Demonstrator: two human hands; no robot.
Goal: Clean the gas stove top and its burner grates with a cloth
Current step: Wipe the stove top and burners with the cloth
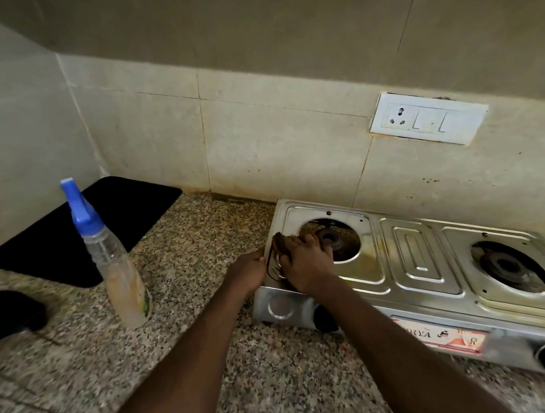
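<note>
A steel two-burner gas stove [411, 259] stands on the speckled counter with both burner openings bare; no grates are in view. My left hand [247, 271] grips the stove's left edge. My right hand [304, 263] lies on the stove top beside the left burner [331, 238], fingers curled over a dark brown cloth [280, 243]. Only a small part of the cloth shows past my fingers. The right burner [509, 265] is uncovered and untouched.
A clear spray bottle with a blue nozzle [116, 266] stands left of the stove. Behind it lies a black mat [88, 229], and a black object [3, 315] sits at the left edge. Two black knobs [325, 318] face me. A wall socket [428, 117] is above.
</note>
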